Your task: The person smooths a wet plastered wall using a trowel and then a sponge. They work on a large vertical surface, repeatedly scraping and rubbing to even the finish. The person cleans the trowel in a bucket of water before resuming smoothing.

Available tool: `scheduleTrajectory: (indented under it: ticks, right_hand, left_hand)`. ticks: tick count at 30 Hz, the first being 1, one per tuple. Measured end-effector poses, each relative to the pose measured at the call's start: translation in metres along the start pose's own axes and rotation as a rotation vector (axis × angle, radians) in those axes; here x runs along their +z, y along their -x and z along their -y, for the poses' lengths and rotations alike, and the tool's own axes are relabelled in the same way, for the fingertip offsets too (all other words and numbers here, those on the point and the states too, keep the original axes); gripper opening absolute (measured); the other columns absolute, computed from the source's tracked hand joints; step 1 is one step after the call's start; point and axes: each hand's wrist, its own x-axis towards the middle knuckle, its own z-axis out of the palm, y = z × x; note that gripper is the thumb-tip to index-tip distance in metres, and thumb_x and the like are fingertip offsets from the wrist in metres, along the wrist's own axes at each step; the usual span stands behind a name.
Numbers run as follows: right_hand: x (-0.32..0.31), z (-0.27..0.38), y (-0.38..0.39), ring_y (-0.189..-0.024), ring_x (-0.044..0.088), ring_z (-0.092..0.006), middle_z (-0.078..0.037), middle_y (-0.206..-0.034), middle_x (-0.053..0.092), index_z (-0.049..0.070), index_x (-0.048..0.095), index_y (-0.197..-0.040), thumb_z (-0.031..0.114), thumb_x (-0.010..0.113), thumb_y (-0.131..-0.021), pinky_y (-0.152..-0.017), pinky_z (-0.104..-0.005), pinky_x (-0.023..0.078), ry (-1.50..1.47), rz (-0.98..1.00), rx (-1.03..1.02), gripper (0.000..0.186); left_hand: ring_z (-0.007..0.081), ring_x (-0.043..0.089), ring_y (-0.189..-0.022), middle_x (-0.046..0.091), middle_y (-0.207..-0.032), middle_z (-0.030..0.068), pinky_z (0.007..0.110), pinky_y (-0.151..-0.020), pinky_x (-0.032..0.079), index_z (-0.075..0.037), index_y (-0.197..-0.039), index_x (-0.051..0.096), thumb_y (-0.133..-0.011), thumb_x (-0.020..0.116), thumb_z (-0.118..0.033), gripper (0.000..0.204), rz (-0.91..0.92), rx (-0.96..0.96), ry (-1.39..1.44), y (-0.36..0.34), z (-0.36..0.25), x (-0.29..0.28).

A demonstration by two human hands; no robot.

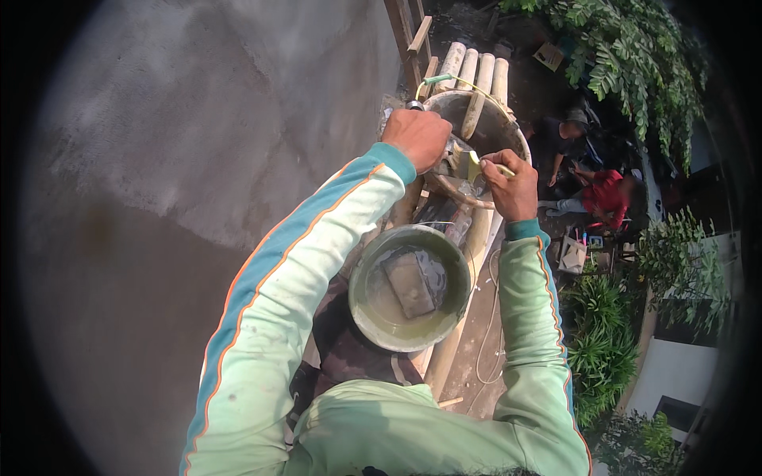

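My left hand (421,139) is closed round a dark-handled tool (414,105); only the handle's end shows beyond my fist, so its kind is hidden. My right hand (512,181) pinches a yellow-handled brush (475,166), its head pointing left toward my left hand. Both hands are over the near part of a mortar-stained bucket (520,143), which has a wire handle with a green grip (436,79). Closer to my body stands a round grey-green tub (359,313) with cloudy water and a flat rectangular block (409,284) in it.
A grey plastered wall (175,119) rises along my left. Bamboo poles (452,65) support the bucket area, high above the ground. Below on the right are two people, one in a red shirt (609,198), and leafy plants (607,349). A thin cord (482,357) hangs beside the poles.
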Motion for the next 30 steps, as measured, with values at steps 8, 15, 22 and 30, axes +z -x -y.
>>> scheduleTrajectory:
  ticks: [8,15,22,30]
  right_hand:
    - [0.010,-0.021,0.009,-0.088,0.072,-0.0392,-0.018,-0.093,0.074,0.006,0.074,-0.097,0.024,0.069,-0.088,-0.081,-0.0453,0.056,0.098,-0.017,-0.057,0.021]
    - [0.016,-0.026,-0.009,-0.091,0.071,-0.0387,-0.015,-0.095,0.074,0.008,0.072,-0.096,0.024,0.071,-0.088,-0.082,-0.0471,0.055,0.143,0.012,-0.087,0.018]
    - [0.012,-0.017,0.015,-0.091,0.070,-0.0386,-0.015,-0.096,0.072,0.007,0.071,-0.096,0.020,0.069,-0.090,-0.080,-0.0468,0.055,0.146,-0.023,-0.201,0.014]
    - [0.008,-0.026,0.025,-0.087,0.068,-0.0405,-0.015,-0.096,0.070,0.007,0.069,-0.096,0.021,0.070,-0.090,-0.077,-0.0480,0.054,0.163,-0.085,-0.271,0.015]
  left_hand:
    - [0.0342,0.074,-0.097,0.077,-0.099,0.0134,0.049,-0.084,0.056,-0.011,-0.107,0.077,-0.088,0.078,-0.034,0.029,-0.004,-0.011,0.025,0.005,0.007,-0.009]
    - [0.0337,0.073,-0.097,0.075,-0.097,0.0110,0.049,-0.084,0.056,-0.010,-0.103,0.075,-0.088,0.077,-0.033,0.028,-0.076,0.022,0.051,0.016,0.012,-0.008]
    - [0.0337,0.072,-0.100,0.075,-0.100,0.0101,0.049,-0.085,0.055,-0.010,-0.104,0.074,-0.089,0.077,-0.036,0.030,-0.029,-0.039,0.092,0.020,0.012,-0.009]
    - [0.0324,0.073,-0.101,0.077,-0.103,0.0105,0.050,-0.089,0.052,-0.013,-0.119,0.075,-0.091,0.075,-0.041,0.039,0.000,-0.193,0.240,0.024,0.018,-0.012]
